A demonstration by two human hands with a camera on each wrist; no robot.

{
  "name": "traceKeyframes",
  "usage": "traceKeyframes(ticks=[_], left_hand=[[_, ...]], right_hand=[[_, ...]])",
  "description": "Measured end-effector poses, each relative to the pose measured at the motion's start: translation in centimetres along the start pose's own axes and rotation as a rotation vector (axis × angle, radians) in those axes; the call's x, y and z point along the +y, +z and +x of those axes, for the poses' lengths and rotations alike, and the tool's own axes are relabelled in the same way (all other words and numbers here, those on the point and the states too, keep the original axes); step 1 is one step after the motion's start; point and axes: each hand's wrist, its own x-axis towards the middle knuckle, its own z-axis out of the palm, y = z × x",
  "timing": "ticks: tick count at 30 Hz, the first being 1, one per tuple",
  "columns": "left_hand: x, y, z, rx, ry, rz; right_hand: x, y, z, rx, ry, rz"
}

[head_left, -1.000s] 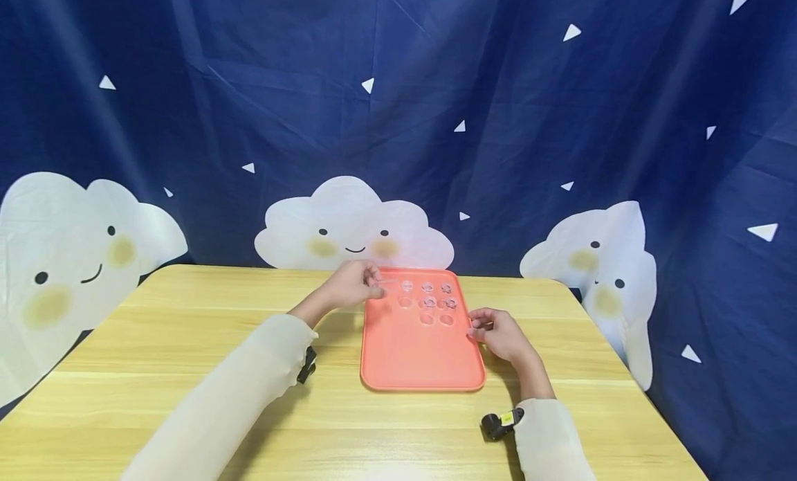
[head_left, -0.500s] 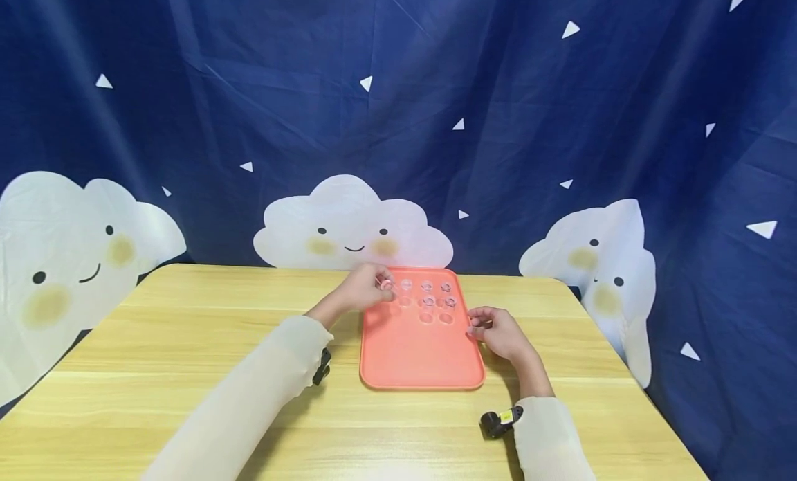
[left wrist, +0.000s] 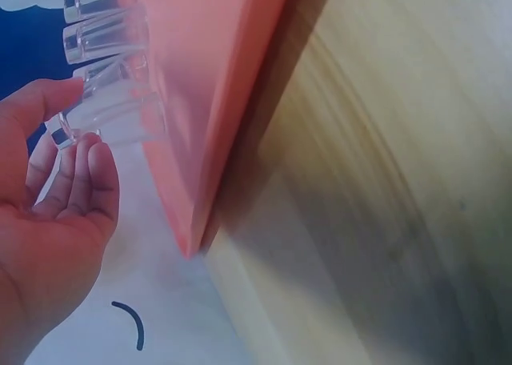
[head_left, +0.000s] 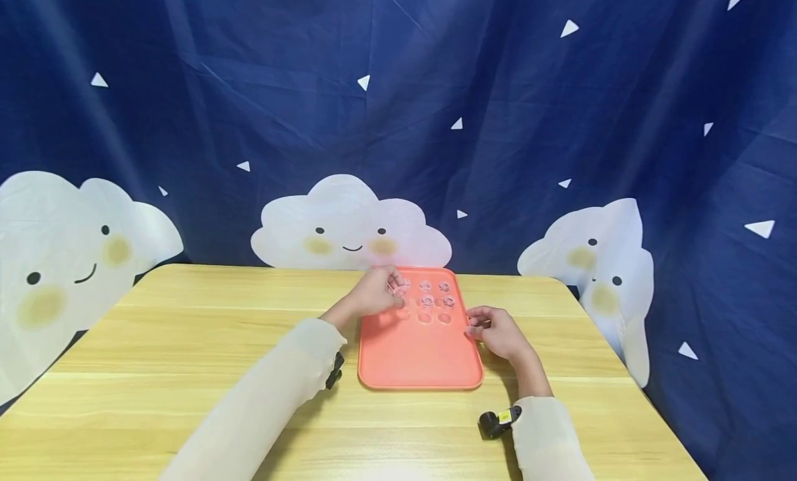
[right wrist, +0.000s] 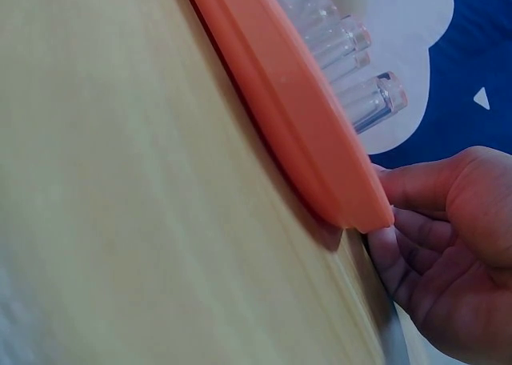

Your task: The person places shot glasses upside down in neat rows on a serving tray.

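Left hand: we see our left hand [head_left: 373,297] over the far-left part of the tray, thumb and fingers [left wrist: 88,169] closing round one small clear cup [left wrist: 112,117], which stands on the tray's far-left area.
Right hand: our right hand [head_left: 498,332] rests at the tray's right edge, its curled fingers [right wrist: 416,229] against the rim; from the head view it may pinch something small, but we cannot tell.
Tray: the salmon-pink tray [head_left: 417,363] lies flat on the counter [head_left: 187,342], its long side running away from us; its near half is bare.
Clear cups: the other clear cups [head_left: 436,302] stand upright in short rows on the far half of the tray, close together, just right of the held cup.
Writing: we can read no brand or word on the tray or the cups; a small yellow label [head_left: 504,416] sits on the black wrist camera at our right sleeve, too small to read.
Edges: the tray's far end lies near the counter's back edge, just before the dark blue curtain [head_left: 398,86] with white clouds and triangles.
Open room: a broad stretch of wood lies left of the tray, a narrower strip on its right up to the counter's right edge, and a band of wood lies between the tray's near end and us.
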Motion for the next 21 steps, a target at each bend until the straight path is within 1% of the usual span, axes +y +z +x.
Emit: traceKeyframes(ticks=[3, 12, 21], left_hand=[[-0.12, 0.34, 0.06, 0.001, 0.003, -0.008], [-0.18, 0.96, -0.09, -0.019, 0.025, 0.049], [0.1, 1.07, -0.23, -0.032, 0.006, 0.045]], right_hand=[[-0.04, 0.02, -0.03, 0.001, 0.003, 0.001], [-0.17, 0.04, -0.13, -0.002, 0.008, 0.002], [-0.06, -0.01, 0.0, -0.001, 0.004, -0.014]])
